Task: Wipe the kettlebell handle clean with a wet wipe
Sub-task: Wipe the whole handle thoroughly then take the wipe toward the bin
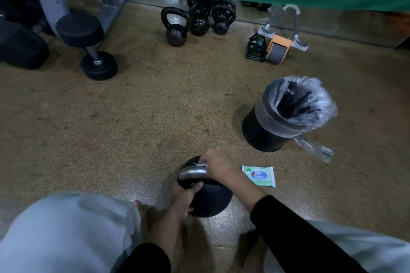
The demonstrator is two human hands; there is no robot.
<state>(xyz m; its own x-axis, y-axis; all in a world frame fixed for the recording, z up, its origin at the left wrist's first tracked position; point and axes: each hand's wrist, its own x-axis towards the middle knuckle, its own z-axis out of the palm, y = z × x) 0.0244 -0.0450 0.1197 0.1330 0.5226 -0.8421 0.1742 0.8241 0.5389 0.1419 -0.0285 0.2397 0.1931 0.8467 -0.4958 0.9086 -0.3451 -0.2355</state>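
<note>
— Two hands are laid on the kettlebell [213, 200], which stands on the floor [133, 117] at six o'clock, just ahead of the knees. How is each hand set?

— The left hand [186, 195] is curled round the near left foot of the handle [192, 172], where it meets the ball. The right hand [218, 165] is clamped on the wet wipe [200, 164] and pressed to the handle's far right end. Only a white corner of the wipe is seen (the rest is hidden under the fingers).

— What could go wrong from here?

— Part of the handle could be left dirty. The stretch covered by the left hand cannot be reached until that grip is moved. While it is moved, the ball may be rocked or rolled, and what looks like a bare foot [142, 210] is placed just beside it at nine o'clock.

— Anything else?

— The wipe seems to be bunched small, so little of it may be touching the metal. A wetted handle may also be gripped less surely. The pack of wipes [259, 175] lies close at three o'clock of the ball and could be knocked by the right forearm. The lined bin [261, 131] is set well apart at one o'clock, so a tossed wipe might fall short.
</note>
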